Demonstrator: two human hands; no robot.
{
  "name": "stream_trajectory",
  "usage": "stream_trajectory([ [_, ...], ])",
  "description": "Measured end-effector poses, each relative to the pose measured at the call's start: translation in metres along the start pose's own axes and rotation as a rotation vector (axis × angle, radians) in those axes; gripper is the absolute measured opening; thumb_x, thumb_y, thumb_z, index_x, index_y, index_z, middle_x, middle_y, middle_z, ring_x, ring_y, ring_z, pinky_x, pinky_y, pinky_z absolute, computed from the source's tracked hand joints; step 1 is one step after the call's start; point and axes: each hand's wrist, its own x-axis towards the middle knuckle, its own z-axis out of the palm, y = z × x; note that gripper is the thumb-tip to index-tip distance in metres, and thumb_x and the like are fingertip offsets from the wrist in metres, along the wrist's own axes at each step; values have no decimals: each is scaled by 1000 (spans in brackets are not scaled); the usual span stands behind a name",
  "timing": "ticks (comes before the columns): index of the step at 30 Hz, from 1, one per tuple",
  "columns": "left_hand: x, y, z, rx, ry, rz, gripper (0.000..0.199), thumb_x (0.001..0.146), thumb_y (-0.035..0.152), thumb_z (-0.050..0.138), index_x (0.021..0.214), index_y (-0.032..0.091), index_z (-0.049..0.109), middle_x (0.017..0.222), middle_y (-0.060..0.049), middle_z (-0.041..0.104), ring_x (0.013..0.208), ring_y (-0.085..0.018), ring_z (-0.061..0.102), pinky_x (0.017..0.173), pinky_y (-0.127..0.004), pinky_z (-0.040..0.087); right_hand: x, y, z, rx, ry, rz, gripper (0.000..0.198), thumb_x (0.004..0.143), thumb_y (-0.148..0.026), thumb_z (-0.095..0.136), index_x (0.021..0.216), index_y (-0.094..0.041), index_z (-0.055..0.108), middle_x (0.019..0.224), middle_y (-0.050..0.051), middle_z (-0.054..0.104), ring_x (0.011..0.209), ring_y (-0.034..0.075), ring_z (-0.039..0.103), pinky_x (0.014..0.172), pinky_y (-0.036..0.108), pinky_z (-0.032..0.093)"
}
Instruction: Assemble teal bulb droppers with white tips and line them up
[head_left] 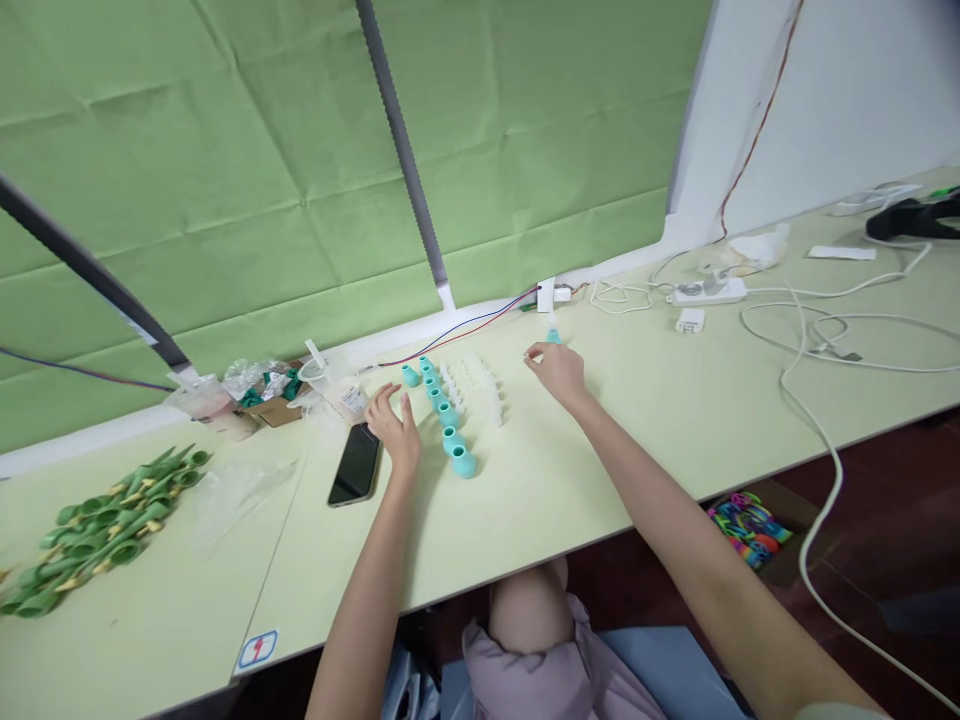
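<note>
The right hand [556, 368] reaches far across the pale green table [570, 480], and its fingertips pinch a small teal piece [553, 337] that sits just behind them, close to the back edge of the table. The piece is tiny and a bit blurry, so its shape is hard to make out. The left hand [396, 425] lies flat on the table with its fingers loose and spread, holding nothing. Right beside it stands a crooked row of little teal cups [442, 410], round and smooth like plastic, running from near the hand toward the wall. Next to that row is a bunch of small white pieces [476, 385]; they nearly match the table and are too small to tell apart. A black phone [355, 464] lies flat just to the left of the left hand. Farther back sits a small brown cardboard box [274, 408] with crinkly clear bags in it and some green bits peeking out. Far to the left is a heap of green and yellow plastic parts [105, 520], cut off at the edge of the picture. On the right, white cables [817, 330] curl over the table near a white power strip [709, 291]. Under the table, a box of bright rainbow things [750, 525] is half hidden.
</note>
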Motion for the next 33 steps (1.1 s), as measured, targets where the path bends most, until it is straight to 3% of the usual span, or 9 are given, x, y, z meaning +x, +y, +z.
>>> stream_trajectory([
  [3, 5, -20, 3, 55, -31, -99, 31, 88, 40, 33, 101, 22, 54, 111, -7, 55, 107, -24, 43, 93, -40, 30, 3, 17, 10, -210, -124, 33, 17, 78, -22, 51, 85, -20, 66, 84, 9, 66, 81, 22, 60, 67, 30, 38],
  [6, 6, -30, 7, 87, -73, -142, 32, 87, 41, 34, 98, 21, 57, 108, -8, 56, 105, -25, 44, 90, -40, 32, 3, 26, 17, -263, -191, 38, 20, 75, -17, 53, 91, -20, 65, 87, 9, 66, 84, 22, 60, 68, 29, 38],
  [10, 5, -31, 8, 90, -100, -132, 33, 87, 42, 33, 97, 21, 57, 108, -8, 56, 104, -27, 44, 87, -41, 32, 3, 23, 13, -212, -121, 23, 36, 73, -29, 60, 108, -22, 57, 99, 7, 63, 90, 23, 57, 72, 31, 38],
  [14, 6, -32, 9, 87, -106, -121, 34, 87, 41, 33, 97, 21, 58, 107, -9, 57, 102, -28, 44, 84, -41, 33, -6, -9, 4, -66, 19, -255, 28, 84, -30, 48, 109, -22, 57, 110, 7, 58, 91, 19, 54, 77, 30, 35],
  [18, 5, -36, 10, 88, -136, -122, 33, 87, 40, 34, 97, 20, 58, 106, -9, 57, 101, -27, 44, 83, -41, 33, -17, -58, 15, -77, -202, -620, 18, 82, -31, 54, 96, -25, 64, 105, 4, 61, 99, 20, 49, 80, 30, 29],
  [21, 4, -37, 11, 82, -153, -96, 31, 87, 39, 35, 97, 20, 58, 105, -9, 57, 99, -26, 45, 83, -40, 34, -16, -86, 34, -217, -377, -751, 17, 75, -29, 63, 91, -26, 66, 104, 5, 62, 102, 23, 47, 81, 33, 25],
  [27, 4, -36, 10, 67, -181, -70, 31, 87, 39, 35, 94, 20, 59, 105, -9, 58, 99, -26, 45, 82, -39, 34, -5, -101, 55, -333, -481, -716, 13, 75, -27, 61, 85, -23, 68, 94, 7, 67, 97, 22, 52, 81, 33, 22],
  [33, 3, -34, 9, 58, -207, -43, 30, 88, 38, 34, 92, 20, 59, 104, -8, 58, 97, -24, 46, 83, -38, 33, -1, -87, 44, -242, -451, -668, 12, 78, -29, 58, 83, -23, 68, 88, 5, 68, 92, 19, 54, 77, 31, 20],
])
